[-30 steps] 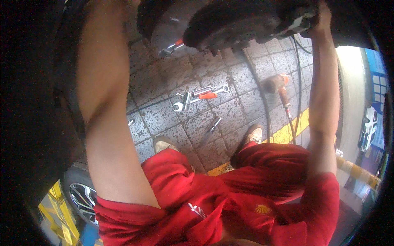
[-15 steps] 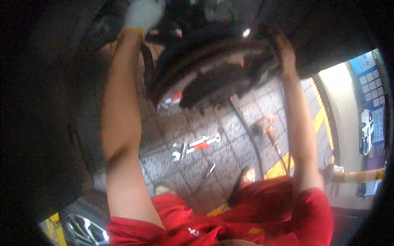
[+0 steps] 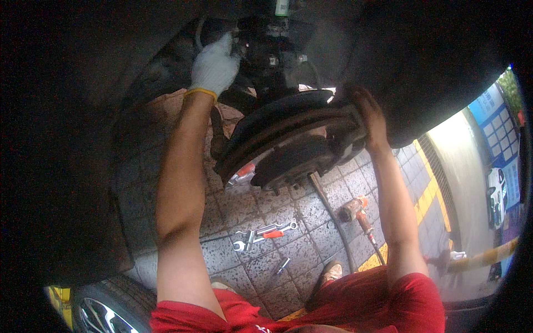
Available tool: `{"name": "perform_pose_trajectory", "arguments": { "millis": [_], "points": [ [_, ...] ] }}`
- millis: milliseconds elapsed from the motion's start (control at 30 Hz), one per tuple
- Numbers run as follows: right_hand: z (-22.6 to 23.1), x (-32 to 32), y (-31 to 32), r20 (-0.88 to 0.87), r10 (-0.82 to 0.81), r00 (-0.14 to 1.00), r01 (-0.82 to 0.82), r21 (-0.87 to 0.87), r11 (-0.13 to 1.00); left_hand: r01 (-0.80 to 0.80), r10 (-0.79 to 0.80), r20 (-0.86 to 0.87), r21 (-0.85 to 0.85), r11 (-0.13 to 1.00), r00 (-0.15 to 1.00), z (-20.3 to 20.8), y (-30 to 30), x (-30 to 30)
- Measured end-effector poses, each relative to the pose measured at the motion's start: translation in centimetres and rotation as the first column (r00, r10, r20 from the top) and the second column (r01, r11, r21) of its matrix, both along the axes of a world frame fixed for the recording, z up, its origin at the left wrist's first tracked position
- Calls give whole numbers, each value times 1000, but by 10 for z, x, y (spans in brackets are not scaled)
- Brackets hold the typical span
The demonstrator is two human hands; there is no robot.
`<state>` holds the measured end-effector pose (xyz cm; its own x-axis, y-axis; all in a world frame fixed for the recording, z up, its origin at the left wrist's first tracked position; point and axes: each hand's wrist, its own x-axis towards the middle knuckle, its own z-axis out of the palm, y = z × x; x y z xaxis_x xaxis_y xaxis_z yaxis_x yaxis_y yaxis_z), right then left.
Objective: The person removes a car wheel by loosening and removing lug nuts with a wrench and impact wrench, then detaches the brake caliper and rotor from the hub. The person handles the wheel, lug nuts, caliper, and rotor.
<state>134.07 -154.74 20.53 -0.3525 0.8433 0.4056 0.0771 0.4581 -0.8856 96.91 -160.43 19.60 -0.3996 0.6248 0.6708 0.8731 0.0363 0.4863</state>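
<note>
My left hand [image 3: 215, 67], in a white knit glove with a yellow cuff, reaches up beside the dark suspension strut [image 3: 279, 53]. Its fingers are curled against something in shadow that I cannot make out. Below hangs a brake disc [image 3: 244, 150] with a rusty edge and a dark hub [image 3: 291, 166] in its middle. At the disc's right side, my right hand [image 3: 373, 119] is closed around the outer side of the brake caliper [image 3: 350, 129]; dark shadow covers part of its fingers.
Wrenches and an orange-handled tool [image 3: 272, 234] lie on the paving, with a small metal socket [image 3: 283, 265] nearer. An orange impact wrench [image 3: 358, 213] with a hose lies to the right. A wheel [image 3: 105, 311] rests at lower left. Dark car bodywork [image 3: 61, 166] surrounds my arms.
The view has tilted upward and sharpened, so the disc, tools and both hands sit lower in it. More of the strut shows. Both hands stay at about the same parts.
</note>
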Motion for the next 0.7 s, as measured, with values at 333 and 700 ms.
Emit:
{"name": "perform_pose_trajectory", "arguments": {
  "millis": [333, 700],
  "points": [
    [-3, 1, 3, -3, -17, 1000, 17, -22, 1000, -48, 41, -35, -207, 977, 999, 17, 5, -3],
    [-3, 3, -4, 12, -5, 1000, 3, 98, 995, -3, 2, -7, -109, 994, 1000, 20, -3, -3]
  ]
}}
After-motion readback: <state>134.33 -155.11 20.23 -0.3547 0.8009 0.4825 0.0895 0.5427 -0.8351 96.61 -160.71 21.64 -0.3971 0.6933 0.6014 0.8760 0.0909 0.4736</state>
